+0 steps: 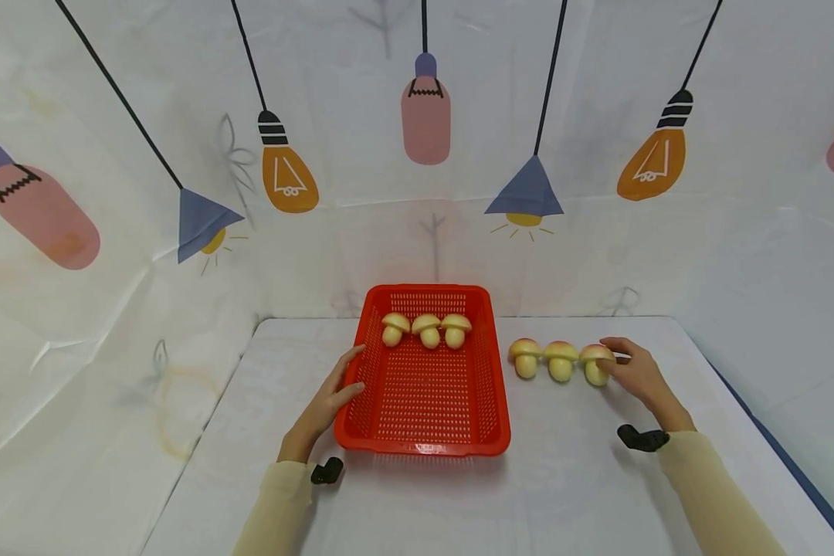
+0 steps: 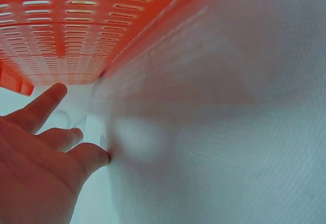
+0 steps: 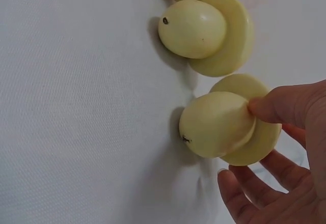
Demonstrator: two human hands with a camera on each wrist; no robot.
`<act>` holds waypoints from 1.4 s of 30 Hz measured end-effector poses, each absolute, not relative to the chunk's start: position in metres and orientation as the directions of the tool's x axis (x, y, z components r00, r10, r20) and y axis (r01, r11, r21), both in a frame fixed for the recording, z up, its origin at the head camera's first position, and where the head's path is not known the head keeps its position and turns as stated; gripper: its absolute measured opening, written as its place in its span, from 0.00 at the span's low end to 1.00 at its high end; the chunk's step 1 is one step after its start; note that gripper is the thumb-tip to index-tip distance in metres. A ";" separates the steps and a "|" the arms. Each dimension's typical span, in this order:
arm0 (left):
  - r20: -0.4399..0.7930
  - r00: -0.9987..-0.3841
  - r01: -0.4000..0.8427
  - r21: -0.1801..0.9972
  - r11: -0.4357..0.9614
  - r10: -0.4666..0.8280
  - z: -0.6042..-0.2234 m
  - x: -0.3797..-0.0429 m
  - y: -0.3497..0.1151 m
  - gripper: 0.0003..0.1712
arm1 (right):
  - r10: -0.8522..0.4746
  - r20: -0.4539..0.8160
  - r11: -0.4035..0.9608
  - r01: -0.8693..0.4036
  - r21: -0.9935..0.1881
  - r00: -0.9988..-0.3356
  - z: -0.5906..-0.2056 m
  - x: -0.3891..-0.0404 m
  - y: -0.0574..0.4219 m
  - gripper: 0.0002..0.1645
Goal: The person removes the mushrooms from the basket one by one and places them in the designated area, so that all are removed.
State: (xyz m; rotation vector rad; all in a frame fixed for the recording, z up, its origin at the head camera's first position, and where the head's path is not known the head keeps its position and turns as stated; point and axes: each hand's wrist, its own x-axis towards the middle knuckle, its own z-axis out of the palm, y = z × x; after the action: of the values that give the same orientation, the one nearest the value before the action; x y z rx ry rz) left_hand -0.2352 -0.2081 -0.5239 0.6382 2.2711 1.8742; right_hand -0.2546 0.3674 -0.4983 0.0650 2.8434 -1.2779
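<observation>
A red plastic basket (image 1: 427, 394) with slotted walls lies in the middle of the table, with three toy mushrooms (image 1: 427, 330) in a row at its far end. Along its left side my left hand (image 1: 330, 398) touches the rim with fingers spread and fairly straight; the left wrist view shows the hand (image 2: 43, 163) beside the slotted wall. To the right of the basket, three more mushrooms (image 1: 561, 361) with pale stems and pinkish caps lie in a row. My right hand (image 1: 635, 374) pinches the rightmost mushroom (image 3: 219, 124) by its cap, thumb on the near side and fingers behind.
The white table (image 1: 563, 479) meets a wall covering (image 1: 361, 239) printed with lamps and bulbs just behind the basket. Black straps with small cameras (image 1: 642, 439) sit on both wrists. In the right wrist view the neighbouring mushroom (image 3: 193, 28) lies close by.
</observation>
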 end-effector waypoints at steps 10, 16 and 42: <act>0.161 -0.905 0.237 0.959 0.153 0.393 -0.522 -0.233 -0.207 0.39 | 0.010 0.016 0.673 -0.005 -0.739 -1.000 -0.500 -0.254 0.369 0.34; 0.170 -0.900 0.244 0.960 0.140 0.402 -0.524 -0.233 -0.207 0.39 | -0.002 0.050 0.681 -0.038 -0.731 -0.999 -0.502 -0.254 0.370 0.32; 0.166 -0.905 0.243 0.957 0.158 0.391 -0.521 -0.233 -0.206 0.40 | -0.010 -0.046 0.661 0.028 -0.750 -0.999 -0.498 -0.252 0.369 0.38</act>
State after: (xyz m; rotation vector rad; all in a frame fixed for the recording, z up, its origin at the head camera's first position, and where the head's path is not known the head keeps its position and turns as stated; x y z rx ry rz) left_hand -0.2326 -0.2056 -0.5214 0.6328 2.2956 1.8595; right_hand -0.2524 0.3692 -0.4983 0.0151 2.8201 -1.2753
